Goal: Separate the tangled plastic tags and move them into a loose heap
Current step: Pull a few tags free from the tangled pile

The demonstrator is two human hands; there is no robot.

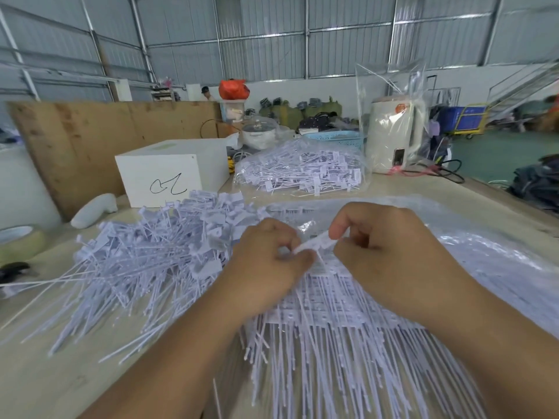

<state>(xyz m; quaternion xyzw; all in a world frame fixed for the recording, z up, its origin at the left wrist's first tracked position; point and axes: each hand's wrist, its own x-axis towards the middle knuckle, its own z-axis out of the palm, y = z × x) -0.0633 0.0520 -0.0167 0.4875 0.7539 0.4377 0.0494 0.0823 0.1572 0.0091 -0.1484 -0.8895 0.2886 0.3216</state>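
Note:
A joined bundle of white plastic tags point(341, 334) lies in front of me, its thin tails pointing toward me. My left hand point(269, 264) and my right hand point(390, 252) meet over the bundle's head end. Both pinch one white tag point(316, 244) between them, lifted a little above the bundle. A loose heap of separated tags point(145, 261) spreads over the table to the left of my left hand.
A clear bag of more tags point(299, 172) lies behind, on crinkled clear plastic point(484, 255). A white box point(169, 173), a tape roll point(18, 240), a white kettle point(393, 134) and a plywood board point(90, 140) ring the table.

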